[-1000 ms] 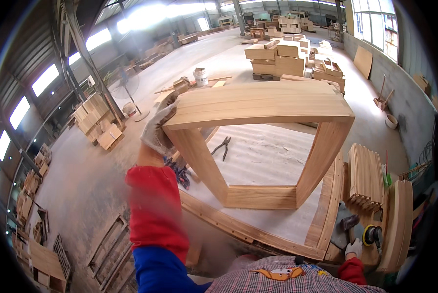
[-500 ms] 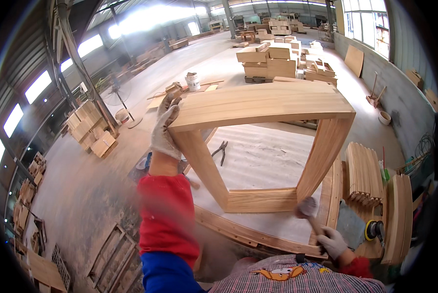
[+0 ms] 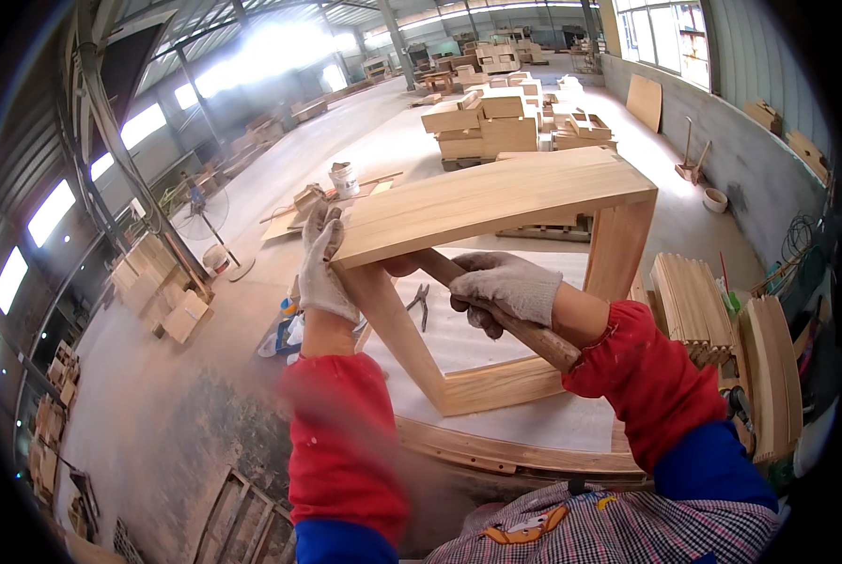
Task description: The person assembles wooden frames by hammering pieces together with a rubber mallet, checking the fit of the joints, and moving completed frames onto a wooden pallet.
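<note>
A four-sided wooden frame [image 3: 496, 199], like an open box, stands tilted on the white-covered workbench [image 3: 571, 428]. Its upper left corner is in the grip of my gloved left hand [image 3: 323, 263]. My gloved right hand [image 3: 506, 289] reaches across the frame's opening, its fingers wrapped round the wooden handle of a mallet [image 3: 548, 345]. The mallet's head is against or close to the inside of that same corner; the top board partly hides it, so contact is unclear. Behind the right hand, a pair of pliers [image 3: 421, 306] lies on the white sheet.
Stacked wooden slats [image 3: 692, 305] stand at the bench's right side, with curved wooden pieces [image 3: 771, 376] beside them. Wooden boxes [image 3: 506, 122] are piled on the floor ahead. A white bucket [image 3: 344, 179] and a standing fan [image 3: 200, 211] are farther left.
My right hand has brought the mallet from the frame's lower right up to its upper left corner. My left hand keeps its grip on the frame. The whole view has shifted slightly.
</note>
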Tool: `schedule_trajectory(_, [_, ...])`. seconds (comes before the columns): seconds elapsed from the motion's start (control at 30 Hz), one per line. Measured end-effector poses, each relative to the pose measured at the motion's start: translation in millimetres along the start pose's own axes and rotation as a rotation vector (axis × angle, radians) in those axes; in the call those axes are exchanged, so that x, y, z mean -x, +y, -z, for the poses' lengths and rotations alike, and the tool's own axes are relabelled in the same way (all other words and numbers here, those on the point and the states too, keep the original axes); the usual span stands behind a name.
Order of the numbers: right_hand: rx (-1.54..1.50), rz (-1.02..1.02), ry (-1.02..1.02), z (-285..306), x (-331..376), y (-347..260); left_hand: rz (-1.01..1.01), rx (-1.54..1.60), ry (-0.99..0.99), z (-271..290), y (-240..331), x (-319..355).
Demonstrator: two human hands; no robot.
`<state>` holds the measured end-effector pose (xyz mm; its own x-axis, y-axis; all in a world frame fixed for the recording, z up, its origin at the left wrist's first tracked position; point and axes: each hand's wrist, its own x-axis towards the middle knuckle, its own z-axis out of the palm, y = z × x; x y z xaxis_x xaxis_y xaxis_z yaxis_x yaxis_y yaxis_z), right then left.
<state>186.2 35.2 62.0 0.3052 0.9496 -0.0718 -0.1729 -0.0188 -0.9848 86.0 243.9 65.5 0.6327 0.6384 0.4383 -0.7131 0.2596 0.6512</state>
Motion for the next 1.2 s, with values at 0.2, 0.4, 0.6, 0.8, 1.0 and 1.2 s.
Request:
schedule_trajectory(0.2, [-0.133,-0.121,0.057,9,-8,30,-0.028,-0.008,0.053,-2,-7,-8])
schedule_trajectory(0.4, [0.108,0.019,-0.014,2,-2,1,0.032,0.039,-0.101,-6,0,-4])
schedule_trajectory(0.6, [-0.088,-0.032,0.042,0,-4,30,-0.022,-0.023,-0.126,7,-8,-14])
schedule_trajectory(0.8, [-0.143,-0.197,0.054,-7,-15,32,-0.06,-0.064,-0.09,15,-6,-16])
schedule_trajectory(1.0, [-0.095,0.069,-0.049,5,6,21,0.042,0.011,-0.179,-1,-3,-5])
schedule_trajectory(1.2, [-0.222,-0.305,0.051,8,-15,37,0.007,-0.112,-0.086,-5,0,-6])
